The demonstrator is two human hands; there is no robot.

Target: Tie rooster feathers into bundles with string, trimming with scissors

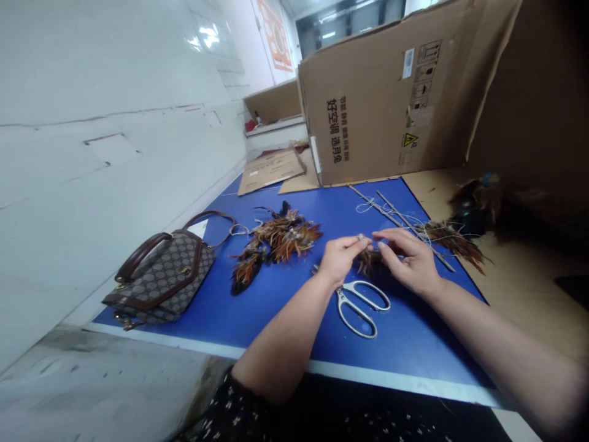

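Observation:
In the head view my left hand (341, 258) is closed in a pinch on the top end of a small bunch of brown feathers (365, 263), which hangs below the fingertips. Close by on the right, my right hand (411, 261) has its fingers loosely curved, thumb and forefinger a little apart; any thread between them is too fine to make out. Silver-handled scissors (360, 313) lie just under my hands, their blades partly hidden by my left wrist. To the left, a pile of brown and black feathers (280, 236) rests on the blue mat (276, 307).
Thin sticks (400, 215) with tangled pale thread (368, 205) lie beyond my right hand. More feathers (455, 242) spread over the mat's right edge. A patterned handbag (168, 276) stands at left by the white wall (115, 202). A large cardboard box (377, 123) blocks the back.

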